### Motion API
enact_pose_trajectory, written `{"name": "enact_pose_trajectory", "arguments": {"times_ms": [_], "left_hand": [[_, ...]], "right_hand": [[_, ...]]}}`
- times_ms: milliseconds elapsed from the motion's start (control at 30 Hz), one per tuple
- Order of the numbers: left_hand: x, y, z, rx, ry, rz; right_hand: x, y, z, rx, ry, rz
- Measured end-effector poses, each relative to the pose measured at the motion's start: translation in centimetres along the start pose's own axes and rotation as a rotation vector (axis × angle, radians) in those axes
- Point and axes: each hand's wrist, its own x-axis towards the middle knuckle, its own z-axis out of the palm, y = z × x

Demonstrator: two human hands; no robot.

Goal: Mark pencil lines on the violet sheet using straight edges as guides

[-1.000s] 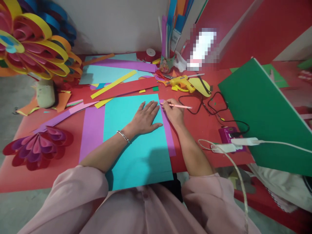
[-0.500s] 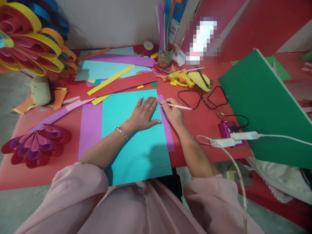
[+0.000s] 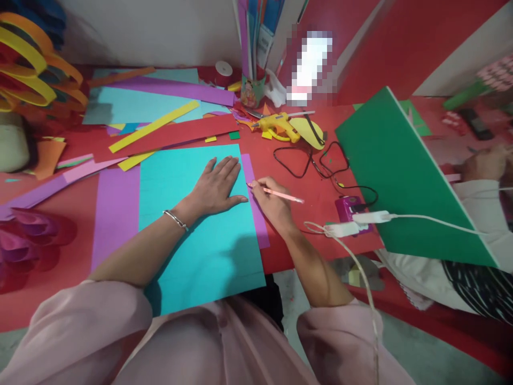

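A turquoise paper sheet (image 3: 200, 235) lies on the red table (image 3: 312, 187) in front of me, on top of a purple sheet (image 3: 114, 208). My left hand (image 3: 214, 184) lies flat on the turquoise sheet with its fingers stretched out; a thin bangle is on that wrist. My right hand (image 3: 270, 200) pinches a pink pencil (image 3: 280, 194), whose tip touches the purple strip showing along the turquoise sheet's right edge.
A yellow glue gun (image 3: 276, 124) with a black cord lies behind my hands. Paper strips (image 3: 154, 125) litter the back. A cup of rolled papers (image 3: 251, 91) stands at the rear. A green board (image 3: 404, 171) leans at right beside another person's hand (image 3: 483, 163). A pink power strip (image 3: 351, 206) holds white plugs.
My right hand and the pencil have slid nearer along the sheet's right edge. The camera view has swung right, bringing another person's hand into view. My left hand stays flat.
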Motion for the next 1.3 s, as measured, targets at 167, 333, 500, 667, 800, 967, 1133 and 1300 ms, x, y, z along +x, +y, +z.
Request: {"name": "enact_pose_trajectory", "arguments": {"times_ms": [167, 333, 500, 667, 800, 967, 1133, 1300], "left_hand": [[0.0, 0.0, -0.2, -0.007, -0.005, -0.005], [0.0, 0.1, -0.3, -0.008, -0.015, -0.004], [0.1, 0.0, -0.5, 0.0, -0.051, -0.01], [0.2, 0.1, -0.8, -0.003, -0.081, -0.025], [0.2, 0.1, -0.7, -0.029, -0.076, -0.033], [0.2, 0.1, -0.6, -0.026, -0.068, -0.031], [0.2, 0.2, -0.6, -0.01, -0.075, -0.039], [0.2, 0.2, -0.8, -0.034, -0.079, -0.043]], "right_hand": [[-2.2, 0.0, -0.8, -0.004, -0.009, 0.019], [-4.4, -0.3, -1.8, -0.009, -0.01, -0.016], [-6.6, -0.8, -2.7, -0.075, -0.029, -0.036], [-8.8, -1.3, -3.3, -0.15, -0.044, -0.049], [-10.4, -1.8, -3.7, -0.192, 0.004, -0.108], [-12.1, -2.3, -4.2, -0.228, 0.041, -0.204], [-13.6, -2.7, -4.7, -0.202, 0.037, -0.198], [-15.1, -2.8, -5.0, -0.228, 0.032, -0.213]]}}
